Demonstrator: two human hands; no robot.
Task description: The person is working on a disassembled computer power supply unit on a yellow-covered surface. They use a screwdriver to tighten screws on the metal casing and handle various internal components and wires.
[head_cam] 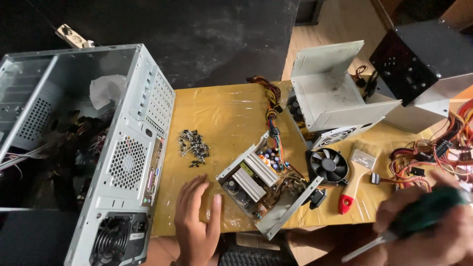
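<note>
Here, an opened power supply board (261, 184) with ribbed metal heat sinks is sitting at lower centre on the yellow counter (226, 113), its bent tray overhanging the near edge. The left hand (197, 221) is lying flat just beside it, fingers (189, 192) spread, bare counter stretching up to a screw pile (193, 146). At lower right, the blurred right hand (433, 226) is clamping a green-handled screwdriver (409, 221).

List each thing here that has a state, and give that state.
computer case: side panel off, lying on its side
power supply board: cover off, parts bare
fan: loose on table
screws: piled
left hand: flat, empty
right hand: gripping screwdriver
</note>
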